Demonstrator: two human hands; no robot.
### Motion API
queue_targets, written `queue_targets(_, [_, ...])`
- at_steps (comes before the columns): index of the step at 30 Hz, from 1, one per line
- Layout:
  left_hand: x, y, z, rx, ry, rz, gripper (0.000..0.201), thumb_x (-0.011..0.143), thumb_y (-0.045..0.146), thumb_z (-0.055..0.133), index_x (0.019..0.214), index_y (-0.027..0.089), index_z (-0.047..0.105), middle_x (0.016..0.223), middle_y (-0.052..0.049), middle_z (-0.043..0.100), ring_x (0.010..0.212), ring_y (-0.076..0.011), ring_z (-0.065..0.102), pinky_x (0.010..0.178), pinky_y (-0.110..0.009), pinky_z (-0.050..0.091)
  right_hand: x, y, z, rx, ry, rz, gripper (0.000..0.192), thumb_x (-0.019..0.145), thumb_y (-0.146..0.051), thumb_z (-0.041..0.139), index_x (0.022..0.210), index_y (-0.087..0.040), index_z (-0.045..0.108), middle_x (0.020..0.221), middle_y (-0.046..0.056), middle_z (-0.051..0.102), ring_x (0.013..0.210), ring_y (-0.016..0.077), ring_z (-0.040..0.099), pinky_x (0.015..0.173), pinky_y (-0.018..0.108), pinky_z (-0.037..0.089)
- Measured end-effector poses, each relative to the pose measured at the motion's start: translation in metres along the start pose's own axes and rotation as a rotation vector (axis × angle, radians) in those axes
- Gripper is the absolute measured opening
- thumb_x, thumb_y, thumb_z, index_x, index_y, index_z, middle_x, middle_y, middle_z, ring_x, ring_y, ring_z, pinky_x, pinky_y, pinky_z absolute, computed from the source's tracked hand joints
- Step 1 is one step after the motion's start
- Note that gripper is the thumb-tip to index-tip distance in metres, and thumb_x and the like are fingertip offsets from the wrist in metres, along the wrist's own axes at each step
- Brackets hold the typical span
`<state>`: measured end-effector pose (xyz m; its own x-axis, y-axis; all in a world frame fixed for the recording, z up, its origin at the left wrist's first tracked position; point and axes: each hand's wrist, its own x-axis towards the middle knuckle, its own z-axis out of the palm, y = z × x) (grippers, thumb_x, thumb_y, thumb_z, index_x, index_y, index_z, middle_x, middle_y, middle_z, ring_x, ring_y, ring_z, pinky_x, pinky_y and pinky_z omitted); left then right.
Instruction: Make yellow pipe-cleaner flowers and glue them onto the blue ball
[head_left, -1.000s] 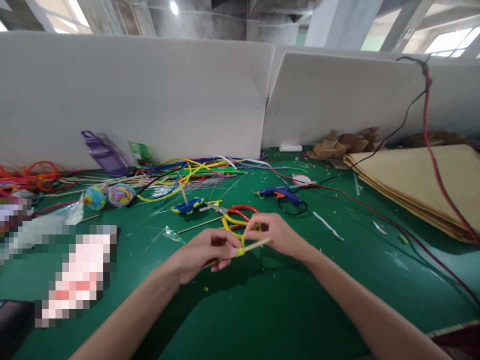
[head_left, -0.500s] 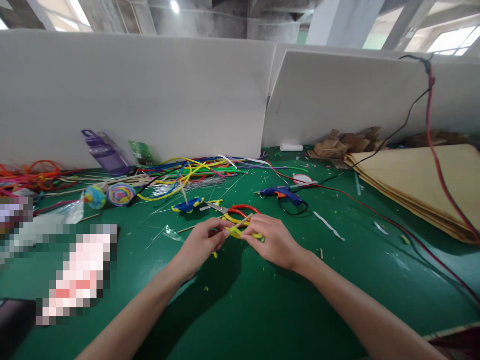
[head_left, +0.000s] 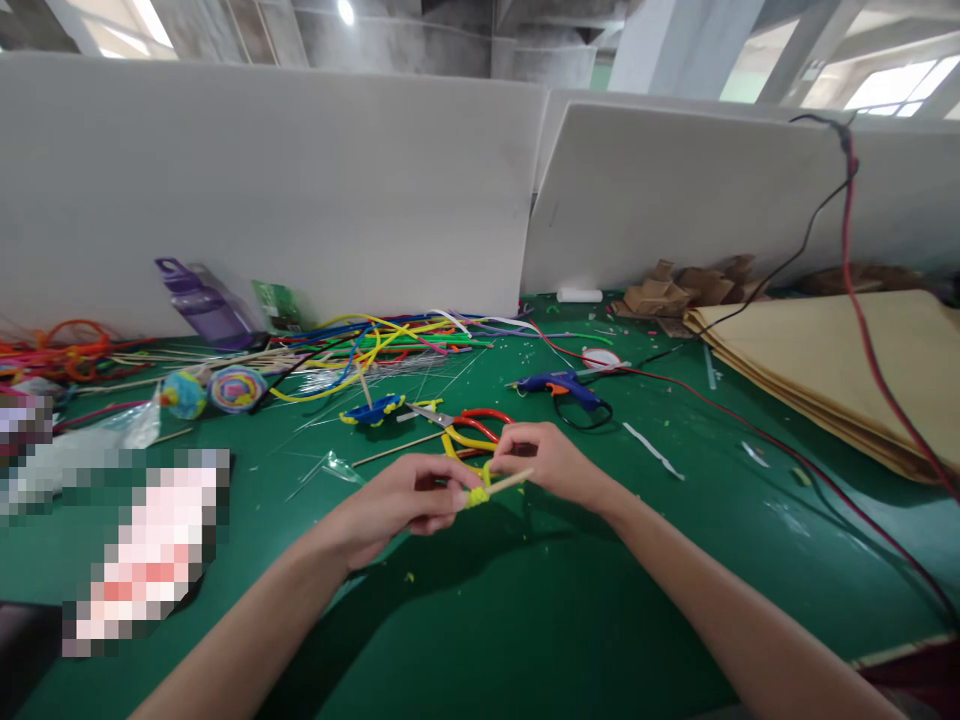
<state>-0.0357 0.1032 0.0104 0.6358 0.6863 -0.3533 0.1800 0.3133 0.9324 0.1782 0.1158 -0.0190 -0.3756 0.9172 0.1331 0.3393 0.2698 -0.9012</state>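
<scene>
My left hand pinches a thin wooden stick that has a yellow pipe cleaner wound round it near my fingertips. My right hand grips the free part of the yellow pipe cleaner just to the right, its loop rising above the stick. Both hands hover low over the green mat. Red-handled scissors lie right behind my hands.
A blue glue gun with its cord lies behind, right of centre. A heap of coloured pipe cleaners and sticks lies at the back left, beside a purple bottle. Brown paper sheets are stacked right. Red cable crosses there.
My hands drew nearer to me and lifted a little. The stick turned from pointing away to lying nearly level, and the yellow pipe cleaner now sits wound closer on it.
</scene>
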Motion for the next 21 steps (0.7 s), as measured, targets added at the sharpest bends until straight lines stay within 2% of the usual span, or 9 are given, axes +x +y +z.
queue_targets(3, [0.001,-0.002,-0.001,0.184,-0.029,-0.05,0.019,0.075,0.027,0.061,0.089,0.014,0.064,0.061,0.004,0.046,0.052,-0.007,0.038,0.047,-0.02,0.025,-0.003,-0.004,0.001,-0.048,-0.014,-0.076,0.015,0.074,-0.026,0.066,0.063,-0.016,0.063,0.066,-0.001,0.058,0.061,0.009,0.048,0.057,0.022,0.035])
queue_targets(5, [0.005,-0.006,-0.001,0.349,0.014,-0.039,0.02,0.075,0.028,0.059,0.089,0.014,0.065,0.057,0.004,0.046,0.05,-0.008,0.039,0.047,-0.02,0.028,-0.005,-0.008,0.005,-0.111,0.008,-0.137,0.017,0.075,-0.024,0.065,0.061,-0.015,0.061,0.064,-0.002,0.057,0.06,0.0081,0.047,0.057,0.021,0.034])
queue_targets(8, [0.011,-0.012,-0.001,0.536,0.136,0.069,0.02,0.077,0.025,0.054,0.091,0.016,0.066,0.066,0.001,0.054,0.053,-0.0093,0.043,0.049,-0.02,0.032,-0.009,-0.01,0.011,-0.182,0.049,-0.214,0.017,0.077,-0.02,0.063,0.061,-0.015,0.058,0.063,-0.002,0.055,0.058,0.0073,0.046,0.056,0.02,0.033])
queue_targets(11, [0.015,-0.014,-0.002,0.59,0.262,0.197,0.021,0.079,0.025,0.052,0.092,0.018,0.066,0.081,-0.003,0.058,0.062,-0.0114,0.047,0.053,-0.021,0.036,-0.011,-0.009,0.017,-0.206,0.081,-0.26,0.016,0.079,-0.021,0.062,0.065,-0.015,0.059,0.066,-0.002,0.055,0.059,0.0075,0.046,0.056,0.02,0.034])
queue_targets(16, [0.014,-0.009,-0.003,0.468,0.446,0.266,0.022,0.08,0.03,0.054,0.094,0.018,0.065,0.08,-0.002,0.052,0.06,-0.0105,0.043,0.053,-0.022,0.034,-0.007,-0.004,0.016,-0.219,0.113,-0.241,0.016,0.08,-0.024,0.061,0.066,-0.016,0.062,0.066,-0.001,0.056,0.059,0.0082,0.045,0.058,0.021,0.033])
queue_targets(18, [0.012,-0.007,-0.002,0.352,0.453,0.261,0.023,0.08,0.031,0.055,0.097,0.018,0.064,0.075,0.0,0.048,0.056,-0.0086,0.038,0.05,-0.021,0.03,-0.004,-0.003,0.013,-0.193,0.131,-0.166,0.016,0.079,-0.024,0.061,0.066,-0.016,0.063,0.064,-0.002,0.056,0.058,0.0082,0.045,0.057,0.022,0.033])
queue_targets(21, [0.007,-0.003,0.0,0.176,0.365,0.222,0.026,0.081,0.032,0.056,0.103,0.019,0.062,0.067,0.003,0.043,0.053,-0.0074,0.032,0.047,-0.02,0.023,-0.001,-0.002,0.006,-0.052,0.1,-0.026,0.016,0.078,-0.028,0.061,0.069,-0.015,0.063,0.067,-0.001,0.057,0.058,0.0086,0.044,0.055,0.022,0.033])
